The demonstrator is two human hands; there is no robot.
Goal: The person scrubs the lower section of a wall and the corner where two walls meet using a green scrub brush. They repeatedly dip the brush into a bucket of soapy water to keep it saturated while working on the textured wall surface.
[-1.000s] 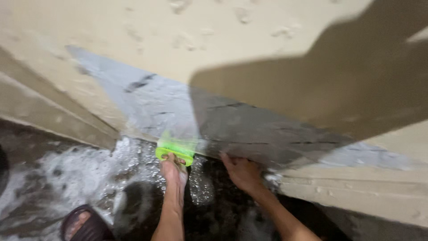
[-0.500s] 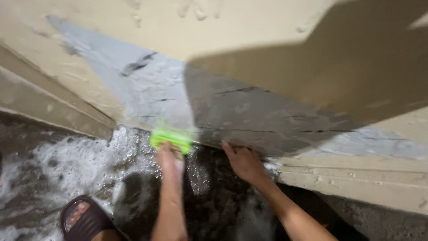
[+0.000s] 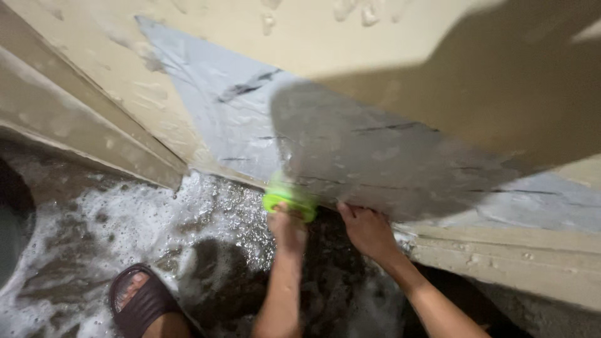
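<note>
We see our left hand (image 3: 288, 230) closed around a bright green plastic scrub brush (image 3: 288, 201), its short curved body pressed to the bottom edge of the door (image 3: 400, 163), right where the panel meets the floor. The brush is smeared by motion, so its bristles are too blurred to make out.

Our right hand (image 3: 369, 233) lies flat just beside it, fingers spread and open, the fingertips touching the lower edge of the grey patch (image 3: 238, 131); it holds nothing.

That patch is a broad, rough wedge where the cream paint has given way to dull grey, crossed by a few thin dark cracks and beaded with wet foam. The paint around it is glossy and cream, with small lumps of suds clinging near the top. A dark shadow falls across the right half of the door.

To the left, a cream door frame (image 3: 81, 125) runs at a slant with stepped mouldings. Below, the floor (image 3: 94, 231) is dark, wet and covered with white soapy froth. A foot in a dark rubber sandal (image 3: 139, 300) stands in the suds at the lower left.
</note>
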